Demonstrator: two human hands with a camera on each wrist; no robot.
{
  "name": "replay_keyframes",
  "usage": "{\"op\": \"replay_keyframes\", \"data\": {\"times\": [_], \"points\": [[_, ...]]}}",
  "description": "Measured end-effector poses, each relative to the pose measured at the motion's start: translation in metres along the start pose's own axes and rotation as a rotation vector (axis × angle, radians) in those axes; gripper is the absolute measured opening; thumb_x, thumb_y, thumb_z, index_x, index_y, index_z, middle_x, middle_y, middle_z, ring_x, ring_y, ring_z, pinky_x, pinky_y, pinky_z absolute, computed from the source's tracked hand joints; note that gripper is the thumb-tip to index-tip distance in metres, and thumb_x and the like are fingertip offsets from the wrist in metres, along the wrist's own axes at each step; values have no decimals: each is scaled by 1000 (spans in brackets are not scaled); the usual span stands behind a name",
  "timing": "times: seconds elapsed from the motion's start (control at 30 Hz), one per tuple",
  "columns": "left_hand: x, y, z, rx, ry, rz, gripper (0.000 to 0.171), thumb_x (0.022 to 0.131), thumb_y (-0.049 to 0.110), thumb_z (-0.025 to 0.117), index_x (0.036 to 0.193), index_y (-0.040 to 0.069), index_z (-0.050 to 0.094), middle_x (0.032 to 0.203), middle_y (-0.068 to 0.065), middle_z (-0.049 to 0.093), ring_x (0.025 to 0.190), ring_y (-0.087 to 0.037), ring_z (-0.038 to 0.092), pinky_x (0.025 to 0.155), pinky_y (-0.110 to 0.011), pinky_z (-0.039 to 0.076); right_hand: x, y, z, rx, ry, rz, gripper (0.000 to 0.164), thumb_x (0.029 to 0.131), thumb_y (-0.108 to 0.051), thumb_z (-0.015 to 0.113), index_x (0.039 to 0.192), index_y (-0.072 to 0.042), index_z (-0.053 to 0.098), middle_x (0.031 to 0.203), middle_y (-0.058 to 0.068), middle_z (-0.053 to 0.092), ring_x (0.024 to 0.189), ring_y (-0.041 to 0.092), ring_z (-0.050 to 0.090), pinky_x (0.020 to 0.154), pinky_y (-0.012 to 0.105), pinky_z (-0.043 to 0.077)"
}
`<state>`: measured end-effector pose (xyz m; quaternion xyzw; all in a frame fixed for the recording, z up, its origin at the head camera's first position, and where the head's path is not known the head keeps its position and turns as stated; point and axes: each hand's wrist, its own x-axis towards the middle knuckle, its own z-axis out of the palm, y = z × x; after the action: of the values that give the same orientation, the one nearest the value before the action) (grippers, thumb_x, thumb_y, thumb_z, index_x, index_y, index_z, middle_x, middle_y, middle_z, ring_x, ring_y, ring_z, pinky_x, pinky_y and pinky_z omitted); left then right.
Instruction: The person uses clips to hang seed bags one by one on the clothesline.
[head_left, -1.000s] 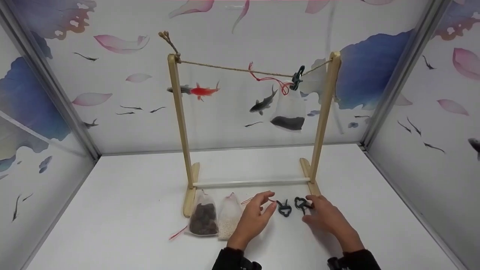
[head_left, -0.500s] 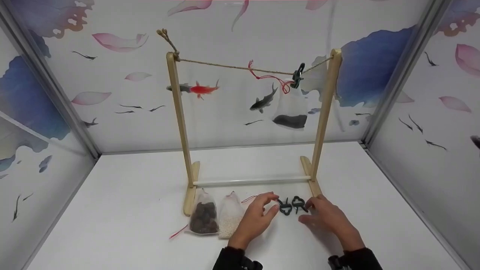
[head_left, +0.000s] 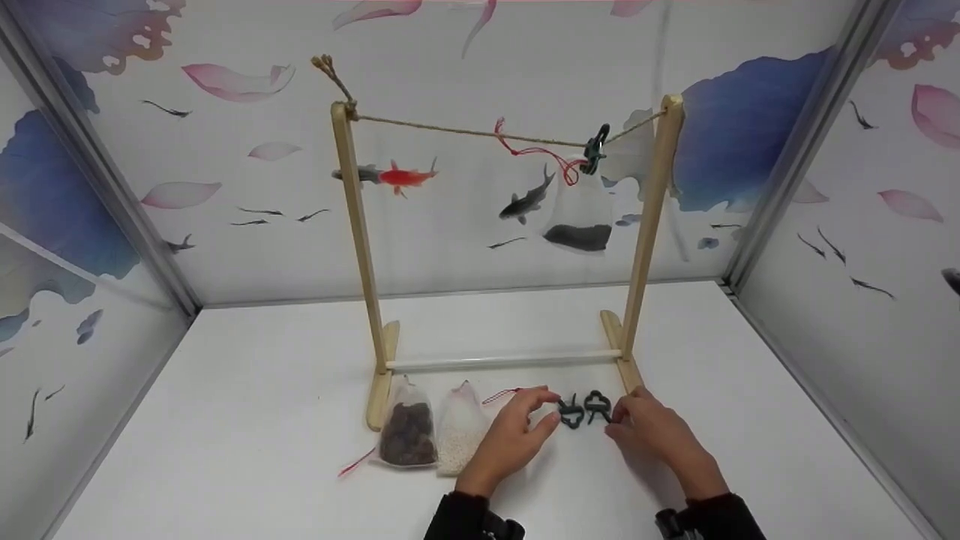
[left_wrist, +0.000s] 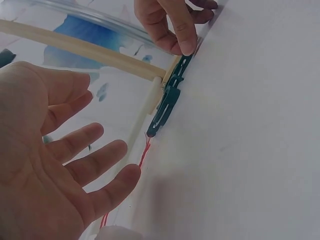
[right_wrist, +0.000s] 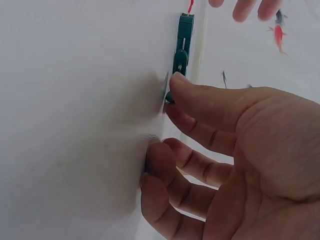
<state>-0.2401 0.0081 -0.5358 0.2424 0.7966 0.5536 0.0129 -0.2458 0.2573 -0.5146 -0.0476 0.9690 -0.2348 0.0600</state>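
Note:
Two dark green spring clips lie side by side on the white table, a left clip point(head_left: 571, 415) and a right clip point(head_left: 598, 405). My right hand point(head_left: 660, 435) pinches a handle end of the right clip between thumb and index finger; the right wrist view shows the thumb point(right_wrist: 182, 92) on it. Close to the left clip, my left hand point(head_left: 510, 435) holds nothing, its fingers spread and loosely bent in the left wrist view. Beside it are a mesh bag of dark lumps point(head_left: 407, 435) and a mesh bag of pale grains point(head_left: 459, 446), partly behind the hand.
Behind the hands stands a wooden frame point(head_left: 356, 240) with a white crossbar point(head_left: 502, 363) low down. From its rope point(head_left: 450, 133), a green clip point(head_left: 595, 148) holds a bag with dark contents point(head_left: 577, 236). A red string point(head_left: 499, 395) lies near the left hand. Printed walls enclose the table.
The right clip has turned and shifted slightly left, beside the other clip. My right thumb and index finger parted from it, then came together on its handle. My left hand moved slightly right.

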Motion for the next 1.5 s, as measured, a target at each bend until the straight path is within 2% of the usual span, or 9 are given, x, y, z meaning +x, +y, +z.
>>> {"op": "replay_keyframes", "data": {"times": [0.13, 0.37, 0.5, 0.63, 0.77, 0.93, 1.13, 1.27, 1.5], "points": [[-1, -1, 0, 21, -26, -19, 33, 105, 28, 58, 131, 9, 63, 140, -11, 57, 129, -32, 55, 104, -47, 45, 0, 0, 0, -3, 11, -7, 12, 91, -17, 76, 93, -8, 70, 97, 5, 54, 80, 20, 58, 72, 44, 50], [-3, 1, -2, 97, -120, -126, 35, 103, 31, 60, 129, 9, 65, 130, -1, 64, 130, -23, 54, 109, -42, 40, -2, 0, 0, -13, 13, -11, 10, 92, -17, 76, 93, -9, 70, 97, 5, 54, 79, 20, 57, 70, 43, 50], [-3, 2, -4, 109, -137, -113, 32, 102, 30, 61, 126, 9, 66, 127, -2, 65, 127, -21, 55, 107, -41, 41, -3, 0, -1, -34, 28, -40, 7, 91, -13, 75, 92, -10, 70, 95, 4, 54, 77, 19, 56, 68, 42, 49], [-4, 3, -12, 139, -57, -57, 29, 102, 27, 61, 125, 9, 67, 126, -3, 66, 125, -23, 57, 106, -41, 42, -4, -1, -2, -27, 11, -40, 5, 92, -12, 73, 92, -10, 69, 93, 3, 55, 78, 19, 56, 68, 42, 49], [-7, 3, -26, 163, 49, -65, 29, 103, 25, 61, 125, 8, 67, 126, -7, 65, 123, -31, 57, 102, -45, 45, -3, -2, -4, 12, -17, -6, 4, 93, -12, 69, 91, -8, 67, 87, 2, 57, 76, 19, 56, 66, 40, 47], [-8, 3, -39, 106, 46, -77, 31, 104, 25, 61, 128, 6, 65, 128, -9, 63, 121, -36, 57, 97, -48, 48, -1, -5, -6, 65, 13, -7, 4, 93, -9, 66, 89, -9, 66, 79, 1, 59, 69, 18, 55, 60, 36, 46], [-11, 1, -57, 185, 176, -57, 30, 102, 22, 63, 125, 4, 67, 127, -12, 65, 122, -36, 57, 101, -52, 45, -3, -13, -15, 102, 116, -95, 5, 94, -9, 67, 90, -8, 64, 77, -1, 59, 63, 14, 51, 54, 31, 44], [-15, -2, -73, 209, 252, -91, 29, 100, 17, 65, 125, 2, 66, 127, -17, 64, 122, -41, 56, 101, -54, 44, -8, -21, -23, 137, 170, -175, 5, 95, -10, 67, 94, -9, 63, 80, -2, 59, 61, 12, 50, 51, 28, 43], [-21, 3, -85, 150, 247, -92, 36, 101, 18, 63, 133, 1, 61, 134, -18, 59, 124, -44, 53, 102, -57, 43, -15, -35, -31, 186, 244, -302, 7, 97, -9, 68, 100, -14, 63, 88, -3, 62, 62, 10, 52, 53, 27, 47]]}}
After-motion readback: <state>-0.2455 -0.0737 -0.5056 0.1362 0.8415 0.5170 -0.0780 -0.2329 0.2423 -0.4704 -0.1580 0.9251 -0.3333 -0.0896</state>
